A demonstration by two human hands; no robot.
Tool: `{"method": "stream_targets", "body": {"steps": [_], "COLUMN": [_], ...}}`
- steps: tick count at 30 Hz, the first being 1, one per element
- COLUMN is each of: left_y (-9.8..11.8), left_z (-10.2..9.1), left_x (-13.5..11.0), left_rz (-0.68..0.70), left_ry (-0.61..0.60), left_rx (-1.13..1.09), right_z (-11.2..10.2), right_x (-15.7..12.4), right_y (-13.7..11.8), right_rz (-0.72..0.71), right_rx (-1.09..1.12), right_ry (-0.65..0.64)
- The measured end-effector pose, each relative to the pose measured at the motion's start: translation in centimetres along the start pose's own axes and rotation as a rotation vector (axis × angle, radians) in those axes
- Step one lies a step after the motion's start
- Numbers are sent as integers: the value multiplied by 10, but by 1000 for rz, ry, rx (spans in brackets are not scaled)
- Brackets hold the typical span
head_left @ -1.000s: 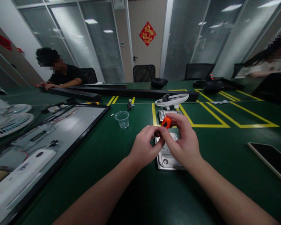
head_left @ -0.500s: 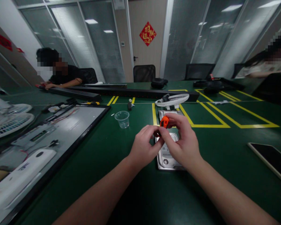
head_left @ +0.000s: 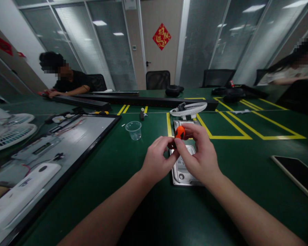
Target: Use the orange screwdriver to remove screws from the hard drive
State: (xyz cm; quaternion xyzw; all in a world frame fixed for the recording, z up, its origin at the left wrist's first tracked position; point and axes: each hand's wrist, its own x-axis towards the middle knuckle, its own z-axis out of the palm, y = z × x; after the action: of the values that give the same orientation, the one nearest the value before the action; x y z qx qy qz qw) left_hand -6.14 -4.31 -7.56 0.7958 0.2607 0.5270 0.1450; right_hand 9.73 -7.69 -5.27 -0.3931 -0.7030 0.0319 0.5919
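My right hand [head_left: 201, 153] is closed around the orange-and-black handle of a screwdriver [head_left: 180, 132], thumb on the near side and fingers curled behind. My left hand [head_left: 159, 159] pinches at the screwdriver's lower end, where a dark part shows between the fingertips. The tip itself is hidden. Directly below both hands, a silver hard drive [head_left: 181, 176] lies flat on the green table, partly covered by my right hand. Just beyond it, a second silver metal drive [head_left: 178, 123] is partly hidden by my fingers.
A clear plastic cup [head_left: 133, 130] stands left of my hands. A large panel with exposed parts [head_left: 92, 131] lies further left, a phone [head_left: 297, 174] at right. A white fan grille [head_left: 191, 109] and long black bar [head_left: 149, 100] lie ahead. People sit at both far sides.
The orange handle has turned in my right fingers, showing its black patches differently. Both hands stay nearly in place above the hard drive.
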Motion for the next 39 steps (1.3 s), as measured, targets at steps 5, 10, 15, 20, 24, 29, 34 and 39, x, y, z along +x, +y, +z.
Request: {"method": "stream_targets", "body": {"steps": [5, 10, 15, 20, 24, 29, 34, 39], "left_y": [1, 2, 1, 3, 3, 2, 1, 2], "left_z": [-1, 0, 0, -1, 0, 0, 0, 0], "left_x": [2, 1, 0, 3, 3, 1, 1, 2], "left_rz": [57, 56, 40, 57, 55, 40, 60, 70], "left_ry": [-58, -32, -14, -44, -48, -17, -20, -46], "left_rx": [0, 6, 0, 1, 2, 7, 16, 21], "right_z": [-1, -1, 0, -1, -2, -2, -1, -1], "right_x": [0, -2, -2, -4, -4, -1, -2, -3], "right_y": [-2, -2, 1, 1, -2, -1, 0, -2], "right_rz": [22, 57, 52, 79, 95, 42, 57, 83], "right_rx": [3, 43, -6, 45, 82, 1, 16, 62], "right_ry": [-37, -80, -11, -66, -89, -38, -31, -97]}}
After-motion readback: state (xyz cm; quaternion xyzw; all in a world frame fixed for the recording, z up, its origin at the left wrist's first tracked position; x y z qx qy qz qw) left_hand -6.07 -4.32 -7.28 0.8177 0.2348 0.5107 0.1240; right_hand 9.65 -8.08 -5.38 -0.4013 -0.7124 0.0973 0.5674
